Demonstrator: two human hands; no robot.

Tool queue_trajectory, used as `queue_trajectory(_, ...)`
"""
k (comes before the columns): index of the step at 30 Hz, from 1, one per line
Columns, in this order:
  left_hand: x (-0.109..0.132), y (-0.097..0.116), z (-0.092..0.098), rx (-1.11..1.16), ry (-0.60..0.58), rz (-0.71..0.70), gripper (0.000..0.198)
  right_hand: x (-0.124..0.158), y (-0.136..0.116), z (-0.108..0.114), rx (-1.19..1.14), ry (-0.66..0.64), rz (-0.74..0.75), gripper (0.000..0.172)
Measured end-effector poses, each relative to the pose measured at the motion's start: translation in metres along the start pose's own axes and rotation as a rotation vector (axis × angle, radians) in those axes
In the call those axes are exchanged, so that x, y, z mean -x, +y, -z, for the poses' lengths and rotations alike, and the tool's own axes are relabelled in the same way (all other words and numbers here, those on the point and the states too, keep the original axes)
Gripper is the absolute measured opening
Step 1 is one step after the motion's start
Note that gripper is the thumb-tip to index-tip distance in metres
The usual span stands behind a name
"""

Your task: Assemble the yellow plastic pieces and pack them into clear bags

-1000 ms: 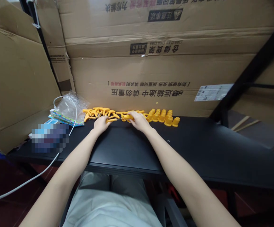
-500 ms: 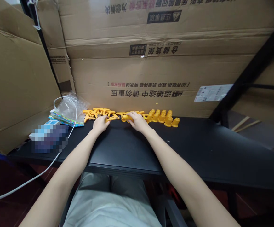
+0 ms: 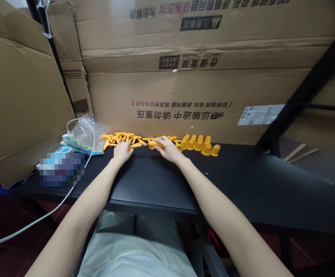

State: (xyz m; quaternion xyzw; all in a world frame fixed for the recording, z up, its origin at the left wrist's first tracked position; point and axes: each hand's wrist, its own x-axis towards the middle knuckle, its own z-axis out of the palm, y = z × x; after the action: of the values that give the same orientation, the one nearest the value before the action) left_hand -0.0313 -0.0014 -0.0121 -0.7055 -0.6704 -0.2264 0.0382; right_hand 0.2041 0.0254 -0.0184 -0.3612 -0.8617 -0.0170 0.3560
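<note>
My left hand is closed around a yellow handle-like plastic piece, whose end sticks out to the right past the fingers. A pile of similar yellow branched plastic pieces with small dark chains lies just behind it. My right hand closes on a yellow cup-shaped piece, partly hidden by the fingers. Thin chain links show between the two hands. Right of that hand, several yellow flared plastic cups stand upside down in a cluster. Behind the right fingers lie more yellow pieces.
The black tabletop meets an upright cardboard sheet at the back. On the left are a clear plastic bag, a blurred-out item, a white cable and a cardboard box. A black metal post slants at right.
The yellow handle-like piece and the cup-shaped piece shift slightly in my fingers. Both hands stay almost where they were, and the view has tilted a little.
</note>
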Motion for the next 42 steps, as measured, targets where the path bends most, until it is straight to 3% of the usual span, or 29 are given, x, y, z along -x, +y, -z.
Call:
queue_trajectory(8,0.005,0.011,0.003,0.008,-0.008,-0.063,0.034,-0.003,-0.006,-0.005,-0.018,-0.027,0.066,0.033)
queue_trajectory(14,0.007,0.013,0.004,0.014,0.022,-0.044,0.034,-0.006,-0.011,-0.008,-0.171,0.001,0.04,0.041)
queue_trajectory(20,0.005,0.008,0.005,0.033,0.073,-0.09,0.033,-0.008,-0.005,-0.005,-0.522,-0.013,-0.162,0.033)
queue_trajectory(25,0.005,0.005,0.006,0.052,0.15,-0.146,0.035,-0.011,-0.015,0.001,-0.723,-0.026,-0.381,0.042)
queue_trajectory(32,0.006,0.005,0.007,0.052,0.177,-0.158,0.033,-0.011,-0.032,0.011,-0.748,-0.074,-0.421,0.05)
queue_trajectory(38,0.007,0.007,0.006,0.08,0.16,-0.172,0.03,-0.013,-0.028,0.008,-0.733,-0.089,-0.519,0.055)
queue_trajectory(42,0.006,0.007,0.006,0.098,0.142,-0.148,0.031,-0.011,-0.023,0.006,-0.668,-0.088,-0.417,0.047)
